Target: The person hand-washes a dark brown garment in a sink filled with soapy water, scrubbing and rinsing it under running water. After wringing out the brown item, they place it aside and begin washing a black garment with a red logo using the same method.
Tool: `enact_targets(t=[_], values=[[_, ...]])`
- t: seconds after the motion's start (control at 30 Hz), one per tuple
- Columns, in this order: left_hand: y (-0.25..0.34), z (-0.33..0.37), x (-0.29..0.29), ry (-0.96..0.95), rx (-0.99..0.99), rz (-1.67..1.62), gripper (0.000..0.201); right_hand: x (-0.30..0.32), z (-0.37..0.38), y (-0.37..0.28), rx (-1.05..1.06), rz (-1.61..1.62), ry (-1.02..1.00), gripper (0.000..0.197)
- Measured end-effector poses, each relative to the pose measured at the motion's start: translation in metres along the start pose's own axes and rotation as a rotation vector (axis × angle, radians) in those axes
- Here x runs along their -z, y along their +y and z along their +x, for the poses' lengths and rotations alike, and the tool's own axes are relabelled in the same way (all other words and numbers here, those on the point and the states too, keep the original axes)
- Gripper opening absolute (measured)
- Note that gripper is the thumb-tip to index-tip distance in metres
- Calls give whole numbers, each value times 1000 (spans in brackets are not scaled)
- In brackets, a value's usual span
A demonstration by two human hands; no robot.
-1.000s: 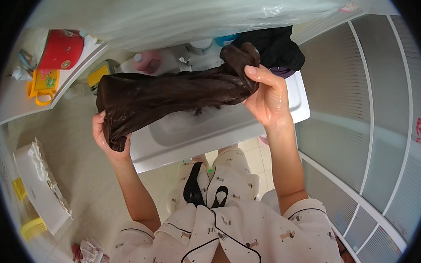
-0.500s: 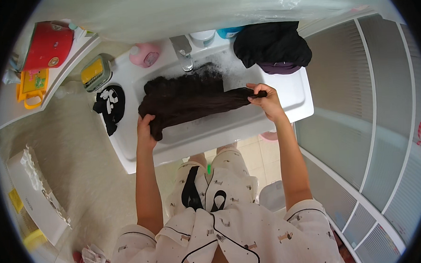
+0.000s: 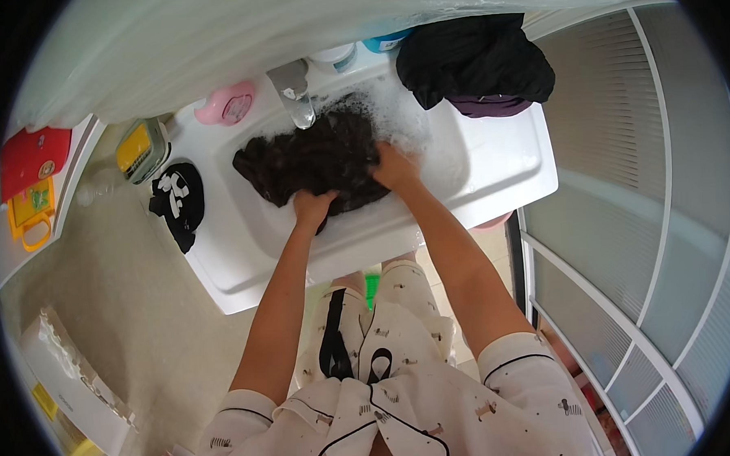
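A wet, dark brown garment (image 3: pixel 305 159) lies bunched in the soapy water of the white sink (image 3: pixel 249 270). At its near edge my left hand (image 3: pixel 312 207) grips the cloth, thumb pointing right and fingers mostly beneath the fabric. My right hand (image 3: pixel 395 168) closes on the garment's right side among the suds, its fingertips partly hidden. Just beyond the cloth, the metal faucet (image 3: pixel 297 100) reaches over the basin. White foam (image 3: pixel 405 122) gathers behind and to the right of the garment.
Black clothing (image 3: pixel 472 60) rests over a purple piece (image 3: pixel 490 106) on the sink's right back corner. A black-and-white cloth item (image 3: pixel 178 202) lies on the left rim. Behind stand a pink bottle (image 3: pixel 226 104) and a soap box (image 3: pixel 143 150). Sliding glass panels (image 3: pixel 598 161) flank the right side.
Both hands have come closer together and lowered the garment, which was stretched between them, into the water. It is now bunched up. The view has shifted slightly.
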State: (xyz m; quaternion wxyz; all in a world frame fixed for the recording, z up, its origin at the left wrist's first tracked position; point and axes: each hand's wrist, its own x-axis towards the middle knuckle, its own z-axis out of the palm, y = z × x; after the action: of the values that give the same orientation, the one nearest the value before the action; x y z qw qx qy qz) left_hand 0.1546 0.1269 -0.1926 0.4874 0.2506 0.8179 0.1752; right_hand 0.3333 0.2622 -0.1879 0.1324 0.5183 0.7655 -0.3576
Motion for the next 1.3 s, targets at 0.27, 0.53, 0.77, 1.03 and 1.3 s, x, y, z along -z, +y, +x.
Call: enact_targets(t=[0.27, 0.53, 0.77, 1.03, 1.3], values=[[91, -20, -6, -518, 307, -1461, 63, -40, -25, -81, -190, 863, 575, 64], [26, 16, -22, -394, -2, -1585, 40, -14, -64, -118, 13, 373, 525, 32], [61, 9, -18, -267, 193, -1234, 30, -21, -1, -31, -33, 301, 525, 49], [27, 4, -13, -222, 468, -1247, 68, -21, 7, -31, -242, -121, 197, 71], [81, -27, 17, -703, 94, -1603, 75, -29, -59, -112, 109, 750, 473, 54]])
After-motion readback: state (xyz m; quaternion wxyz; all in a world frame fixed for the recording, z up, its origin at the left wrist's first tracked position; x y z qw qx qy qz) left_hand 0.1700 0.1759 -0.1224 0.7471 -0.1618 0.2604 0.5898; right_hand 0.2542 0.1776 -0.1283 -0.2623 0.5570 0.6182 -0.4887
